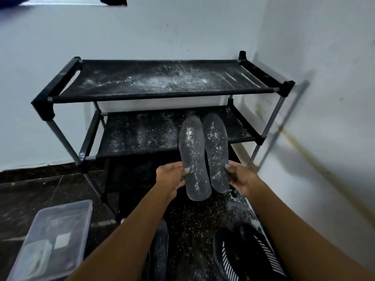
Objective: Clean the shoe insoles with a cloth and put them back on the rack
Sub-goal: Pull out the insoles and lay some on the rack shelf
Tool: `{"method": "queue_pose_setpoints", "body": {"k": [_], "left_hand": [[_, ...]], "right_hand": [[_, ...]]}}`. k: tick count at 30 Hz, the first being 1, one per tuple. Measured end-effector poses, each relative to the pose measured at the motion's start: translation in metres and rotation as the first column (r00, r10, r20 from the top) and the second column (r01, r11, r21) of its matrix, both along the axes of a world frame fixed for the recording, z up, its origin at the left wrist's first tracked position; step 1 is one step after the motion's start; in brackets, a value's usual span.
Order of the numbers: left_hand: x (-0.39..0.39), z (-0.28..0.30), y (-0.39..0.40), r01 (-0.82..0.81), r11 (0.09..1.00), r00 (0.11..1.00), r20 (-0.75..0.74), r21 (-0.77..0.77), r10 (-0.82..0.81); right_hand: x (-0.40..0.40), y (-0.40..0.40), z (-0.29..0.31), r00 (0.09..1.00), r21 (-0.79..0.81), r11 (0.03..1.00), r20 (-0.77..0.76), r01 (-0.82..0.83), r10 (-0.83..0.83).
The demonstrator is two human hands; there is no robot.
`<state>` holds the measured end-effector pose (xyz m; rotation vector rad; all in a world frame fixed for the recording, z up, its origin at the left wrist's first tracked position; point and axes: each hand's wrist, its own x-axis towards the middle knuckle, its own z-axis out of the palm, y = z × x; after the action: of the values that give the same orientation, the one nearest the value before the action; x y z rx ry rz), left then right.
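Head view: left hand [172, 176] is pinching the left insole [193, 159], right hand [240, 177] is gripping the right insole [216, 153], both held before the rack [162, 94] in a white-walled corner; powder is dusting its black shelves and dark floor [192, 220].

shoes [243, 258] cut off below, box contents [50, 246] perhaps cloth

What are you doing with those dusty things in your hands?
A person is holding two grey shoe insoles, one in the left hand and one in the right hand, in front of a black shoe rack. The left insole and the right insole are both speckled with white powder, so they do not look wiped yet. The rack's shelves are dusty too. A clear plastic box sits on the floor nearby.
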<state>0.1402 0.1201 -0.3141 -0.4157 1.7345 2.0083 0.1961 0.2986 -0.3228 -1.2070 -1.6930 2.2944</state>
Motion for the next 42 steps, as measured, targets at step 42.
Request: {"method": "queue_pose_setpoints", "body": {"k": [42], "left_hand": [[0.125, -0.291, -0.058, 0.224, 0.799, 0.882, 0.465, -0.558, 0.077]], "right_hand": [[0.126, -0.099, -0.305, 0.710, 0.159, 0.987, 0.694, 0.013, -0.121]]}}
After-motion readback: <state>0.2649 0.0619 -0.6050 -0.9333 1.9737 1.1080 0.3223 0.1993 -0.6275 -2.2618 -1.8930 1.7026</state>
